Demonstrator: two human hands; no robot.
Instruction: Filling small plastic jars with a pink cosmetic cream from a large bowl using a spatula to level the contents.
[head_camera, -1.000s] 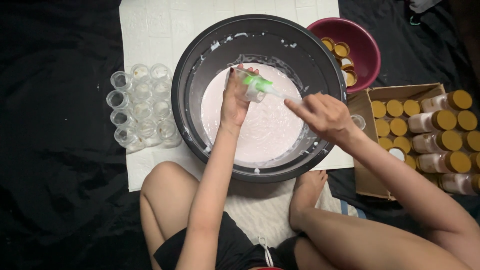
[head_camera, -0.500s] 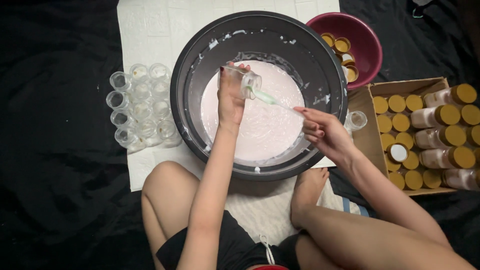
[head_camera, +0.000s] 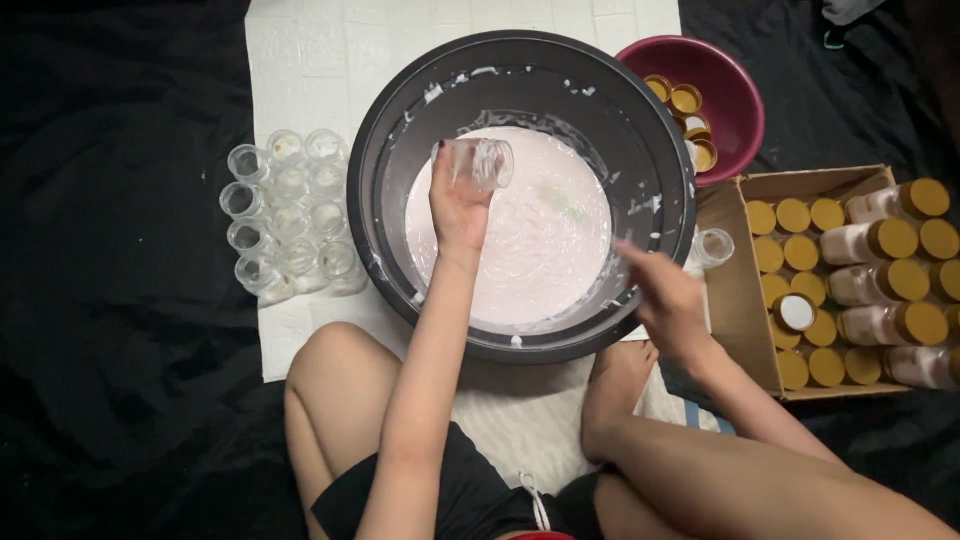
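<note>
My left hand (head_camera: 458, 205) holds a clear glass jar (head_camera: 480, 163) tipped on its side above the pink liquid (head_camera: 520, 275) in a big black basin (head_camera: 520, 48). A pale green tool (head_camera: 570, 205) lies in the liquid, right of the jar. My right hand (head_camera: 668, 300) is blurred at the basin's right rim, fingers spread, with nothing visible in it. My bare knees sit just below the basin.
Several empty glass jars (head_camera: 285, 215) stand left of the basin on a white mat (head_camera: 320, 60). A maroon bowl (head_camera: 738, 95) holds gold lids. One open jar (head_camera: 715, 245) stands beside a cardboard box (head_camera: 735, 290) of filled, gold-capped jars (head_camera: 880, 240). Black cloth surrounds everything.
My right hand let go of the green tool and drew back right and down to the basin's rim. My left hand lifted the jar slightly and tipped it sideways.
</note>
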